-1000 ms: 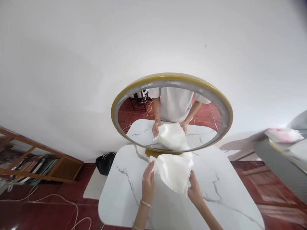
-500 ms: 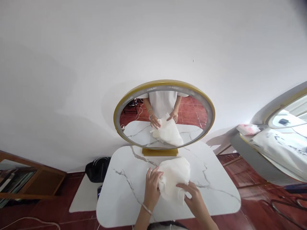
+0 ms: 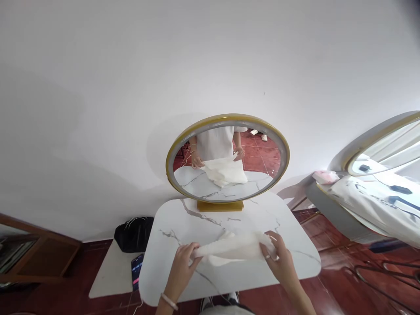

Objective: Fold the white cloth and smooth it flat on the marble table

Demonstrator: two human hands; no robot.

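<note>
Use the oval gold-rimmed mirror [image 3: 228,161] as the landmark. It stands on the rounded white marble-patterned surface [image 3: 167,218]. The thin, creased white cloth [image 3: 234,250] is in front of the mirror, on the person's side, drawn out sideways with loose folds along its length. Whether those folds rest on the surface cannot be told.

Left hand [image 3: 188,258]: closed to a pinch, thumb against fingers, gripping the cloth's left end, forward and left of the mirror. Right hand [image 3: 274,253]: partly curled, thumb and fingers closed on the cloth's right end, forward and right of the mirror.

The step in hand appears to be holding the cloth out by its two ends, judging from the span between the grips. The next move calls for both pinches to stay level, with light and even tension; the material looks limp, and uneven pull is likely to bunch it or slip an end free
</note>
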